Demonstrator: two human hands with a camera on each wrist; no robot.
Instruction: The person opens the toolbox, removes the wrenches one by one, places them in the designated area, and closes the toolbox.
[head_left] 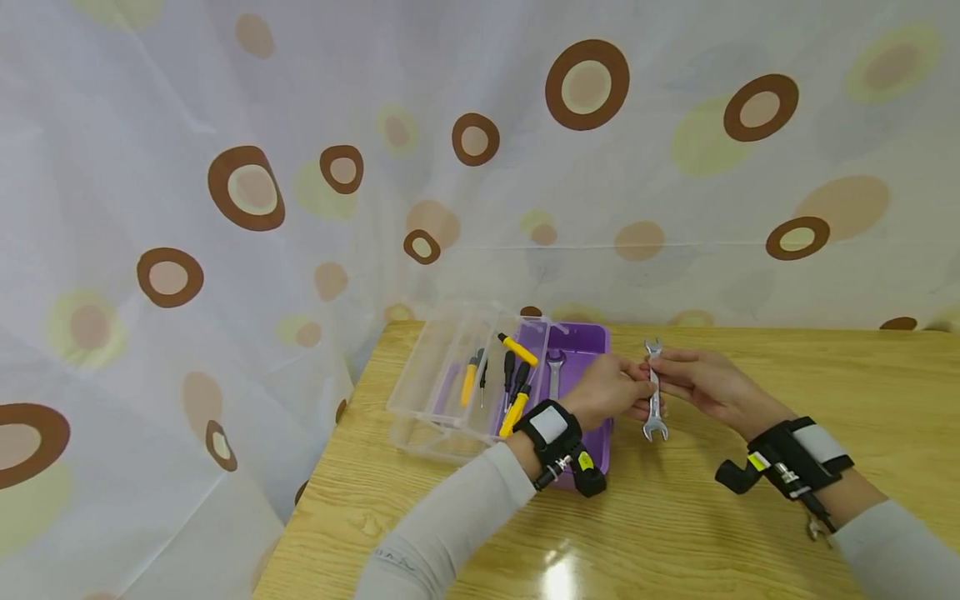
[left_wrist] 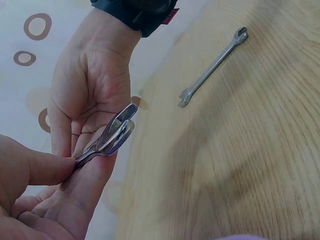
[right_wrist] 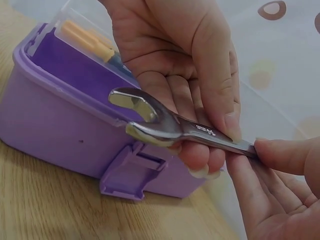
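A silver open-end wrench stands lengthwise between both hands, just right of the purple toolbox. My left hand pinches its shank between thumb and fingers; the right wrist view shows the wrench lying across those fingers, one forked end free. My right hand pinches the shank from the other side, its thumb pressed on the metal. Another wrench lies inside the toolbox. On the table, a further wrench shows in the left wrist view, mostly hidden under the right forearm in the head view.
The toolbox's clear lid is swung out to the left, with several yellow and black screwdrivers in and over its compartments. A latch hangs on the box's side. Behind the wooden table hangs a dotted curtain.
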